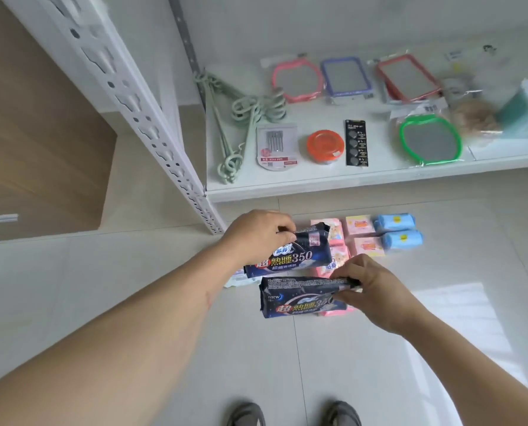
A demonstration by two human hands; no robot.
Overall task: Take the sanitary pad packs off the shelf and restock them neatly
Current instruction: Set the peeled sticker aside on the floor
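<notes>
A person stands over a tiled floor (133, 287) in front of a white shelf (364, 179), a dark navy sanitary pad pack in each hand. The left hand (256, 238) pinches the top seam of the upper pack (290, 256), fingers curled tight over its edge; the right hand (370, 287) pinches the top edge of the lower pack (299, 298) near its right corner, so that pack hangs from a thin fold of wrapper. Both grips are closed on film, not on the body of the pack.

Below the hands, pink packs (333, 241) and blue packs (398, 232) lie in rows on the floor toward 1 o'clock, and a pale pack (238, 279) shows at 9 o'clock of the lower dark one.

The risk lies in those seam pinches: slick wrapper could slip, most likely from the right hand, dropping a pack onto the rows and knocking them askew. The two dark packs hang close together and could bump. The shelf at 12 o'clock already carries framed mirrors (345, 76), an orange-lidded jar (324, 146) and green hangers (241, 118), so anything set there carelessly could scatter them.
</notes>
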